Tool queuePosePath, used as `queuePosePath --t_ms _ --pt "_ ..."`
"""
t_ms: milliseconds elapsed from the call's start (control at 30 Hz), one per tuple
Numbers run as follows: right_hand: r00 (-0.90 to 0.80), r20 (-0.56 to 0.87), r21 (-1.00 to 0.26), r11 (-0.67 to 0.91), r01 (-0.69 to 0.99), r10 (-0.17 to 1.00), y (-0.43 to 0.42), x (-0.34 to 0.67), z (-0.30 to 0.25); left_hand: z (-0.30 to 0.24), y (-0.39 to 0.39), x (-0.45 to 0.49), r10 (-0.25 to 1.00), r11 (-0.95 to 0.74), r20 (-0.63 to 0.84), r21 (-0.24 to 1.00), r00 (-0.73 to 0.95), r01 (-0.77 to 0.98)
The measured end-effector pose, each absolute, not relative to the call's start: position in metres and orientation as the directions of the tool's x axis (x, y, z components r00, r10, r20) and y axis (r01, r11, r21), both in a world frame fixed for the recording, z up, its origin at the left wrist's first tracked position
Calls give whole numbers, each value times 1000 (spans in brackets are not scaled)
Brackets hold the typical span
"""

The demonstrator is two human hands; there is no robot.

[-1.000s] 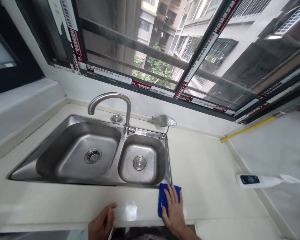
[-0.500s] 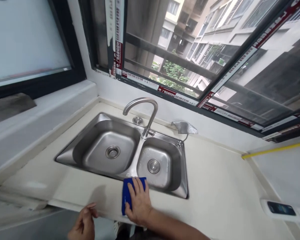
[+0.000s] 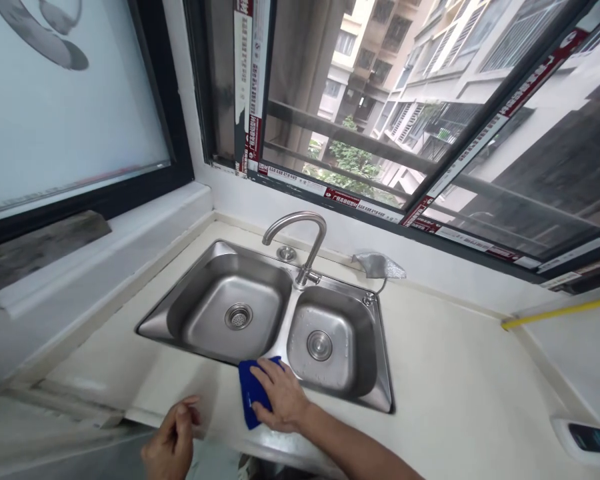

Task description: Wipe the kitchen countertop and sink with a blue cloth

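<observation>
My right hand (image 3: 283, 399) presses a folded blue cloth (image 3: 253, 390) against the front of the sink, its fingers over the cloth and its thumb on the near side. The cloth touches the steel rim below the divider and spreads over the pale countertop (image 3: 445, 373). My left hand (image 3: 173, 437) hovers by the counter's front edge, fingers loosely curled together, with nothing visible in them. The double-bowl steel sink (image 3: 283, 343) has a larger left bowl and a smaller right bowl with water drops in it.
A curved faucet (image 3: 322, 243) rises behind the divider. Silver wrap (image 3: 380, 265) lies behind the sink's right corner. A drain stopper (image 3: 287, 253) sits by the faucet. A yellow strip (image 3: 560, 312) runs along the right wall, above a white device with a dark screen (image 3: 595, 438).
My right hand has slid the blue cloth leftward along the sink's front edge, off the small bowl's rim. My left hand stays curled near the counter edge. The camera view has shifted slightly.
</observation>
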State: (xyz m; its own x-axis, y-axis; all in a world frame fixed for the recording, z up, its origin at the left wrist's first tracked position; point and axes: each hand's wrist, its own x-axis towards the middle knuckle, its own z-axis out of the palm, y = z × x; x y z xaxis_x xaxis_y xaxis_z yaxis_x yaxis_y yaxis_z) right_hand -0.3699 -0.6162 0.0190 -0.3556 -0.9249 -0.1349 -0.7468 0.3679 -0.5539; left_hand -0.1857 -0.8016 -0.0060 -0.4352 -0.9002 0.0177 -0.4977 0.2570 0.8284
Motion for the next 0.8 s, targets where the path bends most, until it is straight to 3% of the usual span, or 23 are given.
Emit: queuePosePath --t_ms 133,333,500,633,800 --pt "-297 -155 -568 331 -754 -942 -597 -388 16 -8 -812 -209 -852 286 -35 804 -523 -520" --pt "-160 -116 -613 198 -765 -980 -602 -424 10 0 -805 -228 -812 357 -204 568 -547 -742" --pt "-77 -116 -578 130 -806 -990 -608 -457 -1 -6 -805 -224 -837 304 -208 594 -506 -745" --pt "-127 -48 -460 135 -877 -991 -621 -480 -19 -16 -808 -218 -866 260 -166 657 -472 -707" --pt "-326 92 -380 269 -885 -941 -643 -516 -41 -27 -817 -208 -861 210 -249 619 -443 -757"
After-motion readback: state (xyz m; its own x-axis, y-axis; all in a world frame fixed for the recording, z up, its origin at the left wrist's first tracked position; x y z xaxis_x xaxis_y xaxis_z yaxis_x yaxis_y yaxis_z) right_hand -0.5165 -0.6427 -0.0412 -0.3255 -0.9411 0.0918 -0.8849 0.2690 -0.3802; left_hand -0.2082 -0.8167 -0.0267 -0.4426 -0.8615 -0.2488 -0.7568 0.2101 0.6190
